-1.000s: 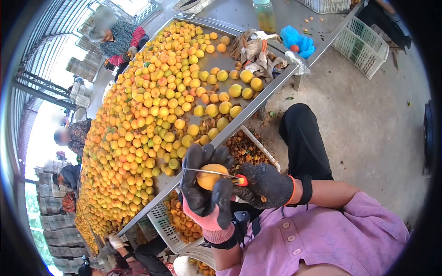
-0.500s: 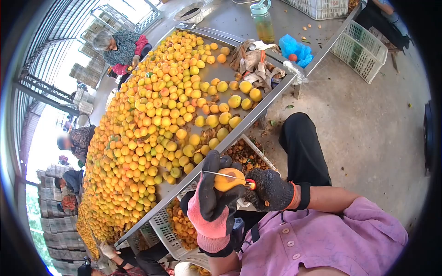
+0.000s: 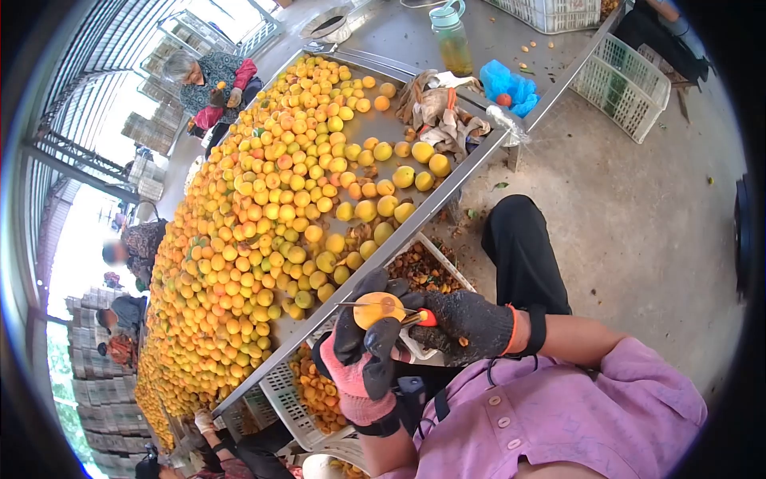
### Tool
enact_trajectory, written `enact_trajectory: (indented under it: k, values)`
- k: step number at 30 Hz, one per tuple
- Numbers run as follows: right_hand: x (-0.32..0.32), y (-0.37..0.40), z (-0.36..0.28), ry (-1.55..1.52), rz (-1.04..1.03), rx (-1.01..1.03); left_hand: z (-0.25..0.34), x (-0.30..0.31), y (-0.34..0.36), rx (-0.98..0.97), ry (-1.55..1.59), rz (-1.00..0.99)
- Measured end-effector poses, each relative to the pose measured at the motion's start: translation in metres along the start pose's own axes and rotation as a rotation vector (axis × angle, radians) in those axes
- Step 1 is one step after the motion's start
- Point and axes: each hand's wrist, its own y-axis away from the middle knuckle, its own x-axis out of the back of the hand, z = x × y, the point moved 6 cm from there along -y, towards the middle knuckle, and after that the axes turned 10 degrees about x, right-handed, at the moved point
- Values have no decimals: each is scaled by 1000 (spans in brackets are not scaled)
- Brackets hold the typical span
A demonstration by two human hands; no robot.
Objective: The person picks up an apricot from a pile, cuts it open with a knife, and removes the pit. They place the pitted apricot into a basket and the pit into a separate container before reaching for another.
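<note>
My left hand (image 3: 367, 343), in a pink and black glove, is closed round a yellow-orange fruit (image 3: 378, 310) below the table edge. My right hand (image 3: 467, 326), in a dark glove with an orange cuff, grips a tool by its red and yellow handle (image 3: 425, 318). The tool's thin metal part lies against the fruit, reaching to its left side. Just beyond my hands, a metal table (image 3: 447, 188) bears a large heap of similar fruit (image 3: 263, 207).
Below the table stand a crate of cut pieces (image 3: 423, 267) and a crate of orange fruit (image 3: 315, 395). Cloths (image 3: 447, 116), a blue bag (image 3: 508, 86) and a bottle (image 3: 452, 44) lie or stand at the far corner. Several people work along the left side.
The fruit has turned in my left hand, and more of the tool's handle shows. My right hand has shifted slightly. Across the table, a person has raised a hand with a fruit.
</note>
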Motion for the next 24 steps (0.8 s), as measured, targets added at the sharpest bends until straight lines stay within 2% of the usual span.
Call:
enact_trajectory:
  k: [1, 2, 3, 4, 6, 7, 10, 11, 12, 15, 17, 18, 20, 22, 24]
  values:
    - [2, -1, -5, 158, -127, 75, 17, -7, -3, -139, -241, -134]
    - [11, -3, -10, 163, -125, 77, 29, -13, -3, -280, -478, -268]
    - [16, -4, -10, 181, -180, -29, 33, -9, -5, -355, -540, -300]
    - [19, -3, -6, 198, -234, -137, 34, -6, -7, -355, -538, -302]
    - [23, -4, -4, 308, -245, -156, 28, -8, -13, -275, -703, -322]
    - [25, -5, -3, 417, -255, -171, 24, -11, -13, -274, -702, -323]
    - [24, -8, 2, 584, -228, -227, -4, -17, -19, -44, 34, -210]
    - [24, -7, 3, 593, -222, -221, -3, -20, -15, -284, -264, -187]
    - [24, -5, 3, 588, -201, -187, -10, -17, -16, -203, -197, -207]
    - [30, -12, -4, 574, -203, -154, 5, -16, -14, -207, -257, -99]
    - [30, -16, -6, 566, -204, -156, 21, -16, -11, -176, -432, 59]
    - [31, -18, -6, 600, -211, -144, 21, -11, -16, -184, -430, 52]
    - [31, -25, -4, 660, -203, -117, 22, 1, -25, -421, -712, 106]
    - [25, -31, -4, 654, -185, -21, 23, -1, -24, -314, -653, 72]
    - [16, -30, 10, 646, -263, -12, 22, -9, -17, -326, -157, -103]
